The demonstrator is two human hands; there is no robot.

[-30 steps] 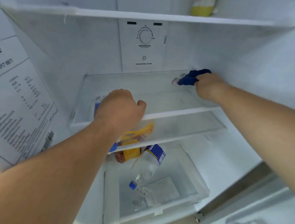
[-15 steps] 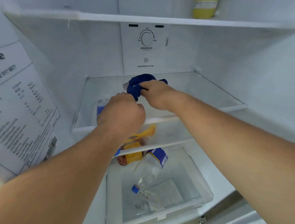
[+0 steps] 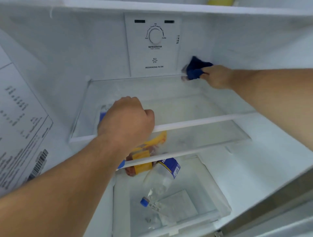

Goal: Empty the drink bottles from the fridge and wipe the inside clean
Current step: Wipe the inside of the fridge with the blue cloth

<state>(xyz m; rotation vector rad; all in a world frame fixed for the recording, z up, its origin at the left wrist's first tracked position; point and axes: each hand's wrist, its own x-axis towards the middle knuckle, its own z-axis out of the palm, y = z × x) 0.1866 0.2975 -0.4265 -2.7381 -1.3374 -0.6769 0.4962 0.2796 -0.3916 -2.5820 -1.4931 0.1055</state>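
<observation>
I am looking into an open white fridge. My right hand grips a dark blue cloth and presses it where the back wall meets the far right of the upper glass shelf. My left hand is closed over that shelf's white front rim. A clear drink bottle with a blue cap and blue label lies tilted in the bottom drawer. Another bottle with a blue label shows through the glass beside my left hand, mostly hidden by it.
A yellow packet lies below the lower glass shelf. The temperature dial sits on the back wall. A printed sticker covers the left wall. A yellow item stands on the top shelf.
My right hand swept the cloth from the shelf's far right to the middle, then back to the far right, now higher against the back wall. My left hand stayed on the rim.
</observation>
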